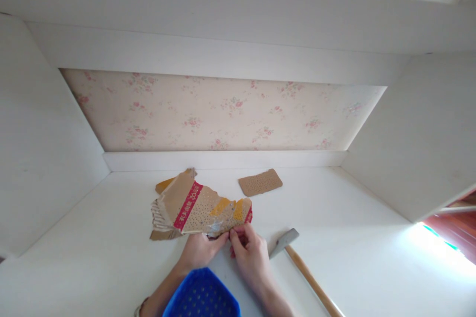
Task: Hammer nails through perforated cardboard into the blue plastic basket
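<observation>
Close Pinch, Torn Edge

Nearly closed, the left hand (200, 249) and right hand (250, 250) pinch the near edge of a torn brown cardboard sheet with a red band (208, 208) over the white worktop (342, 218), angled inward.

1. Lower centre: left hand (198, 250) and right hand (252, 251) pinch the near edge of torn, hole-dotted cardboard (206, 209).
2. Just right of centre: a smaller cardboard piece (261, 183).
3. Lower right: a wooden-handled hammer (303, 268).
4. Bottom centre: a blue, dotted object (203, 297).
</observation>
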Available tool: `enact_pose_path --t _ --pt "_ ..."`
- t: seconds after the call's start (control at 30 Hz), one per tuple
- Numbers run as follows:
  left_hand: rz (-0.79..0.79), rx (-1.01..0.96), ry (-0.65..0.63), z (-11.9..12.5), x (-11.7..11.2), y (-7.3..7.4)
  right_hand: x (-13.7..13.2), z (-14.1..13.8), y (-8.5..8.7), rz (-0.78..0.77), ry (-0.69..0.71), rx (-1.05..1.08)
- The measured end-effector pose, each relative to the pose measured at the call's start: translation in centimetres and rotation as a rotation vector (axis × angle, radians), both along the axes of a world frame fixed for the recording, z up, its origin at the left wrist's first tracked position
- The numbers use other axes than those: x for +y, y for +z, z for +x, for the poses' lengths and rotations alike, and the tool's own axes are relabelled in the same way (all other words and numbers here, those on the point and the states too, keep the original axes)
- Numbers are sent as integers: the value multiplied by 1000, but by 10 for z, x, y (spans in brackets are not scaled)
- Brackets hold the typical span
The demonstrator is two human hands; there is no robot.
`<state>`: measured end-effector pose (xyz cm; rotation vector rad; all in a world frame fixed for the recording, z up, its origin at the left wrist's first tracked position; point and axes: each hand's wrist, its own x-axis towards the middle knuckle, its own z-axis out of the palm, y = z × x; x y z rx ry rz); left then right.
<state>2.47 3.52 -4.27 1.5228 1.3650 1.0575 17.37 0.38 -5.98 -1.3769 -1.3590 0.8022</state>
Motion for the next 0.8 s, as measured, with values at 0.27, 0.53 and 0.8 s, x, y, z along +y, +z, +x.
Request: enact_pose_path --t 0.27,0.53,0.8 --pt "-137 195 77 0 -3 -1 -3 -2 -2 58 -13 -47" --pt "-269 303 141 -1 -1 0 -8 -3 1 151 -51 -96" --pt "-30 38 265 -14 8 0 -12 -1 -4 186 -15 -179"
